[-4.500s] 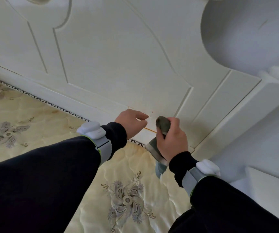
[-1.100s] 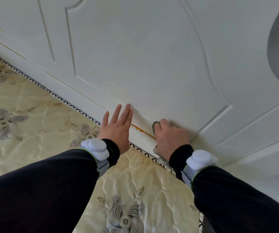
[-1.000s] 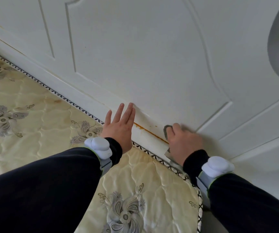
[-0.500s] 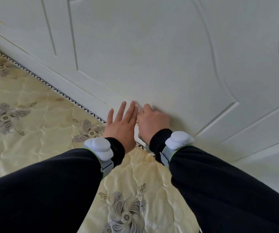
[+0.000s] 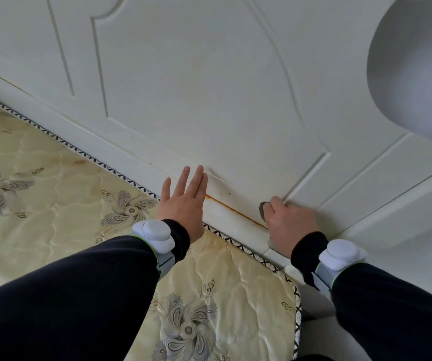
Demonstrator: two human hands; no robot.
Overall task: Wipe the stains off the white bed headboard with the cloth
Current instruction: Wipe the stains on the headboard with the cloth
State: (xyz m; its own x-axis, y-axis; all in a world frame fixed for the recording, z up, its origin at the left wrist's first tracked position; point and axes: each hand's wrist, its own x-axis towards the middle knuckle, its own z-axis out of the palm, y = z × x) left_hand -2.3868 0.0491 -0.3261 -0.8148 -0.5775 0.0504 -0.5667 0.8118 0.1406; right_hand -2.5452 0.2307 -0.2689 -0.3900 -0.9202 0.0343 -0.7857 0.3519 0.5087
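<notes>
The small dark grey cloth (image 5: 262, 210) was bunched up in the right hand (image 5: 291, 225), and only a little bit of it peeked out. The fingers (image 5: 277, 202) of that hand were curled tight around it and pushed it against the low rail of the white wooden headboard (image 5: 209, 87). A thin orange-brown stain (image 5: 235, 211) ran along the rail's groove. It began at the cloth and went toward 10 o'clock, up to the left hand (image 5: 183, 204). A few tiny brown dots sat just above the line. The left hand lay flat on the rail with its fingers straight and held nothing. At 7 o'clock from both hands was the shiny cream mattress (image 5: 53, 204) with grey flower shapes on it.

The line looked sunk into the groove, so the cloth might slide over the top and leave the dirt in. A hard rub could also smear the orange onto the clean white paint. The flat left hand sat on one end of the line, so that part might get missed.
</notes>
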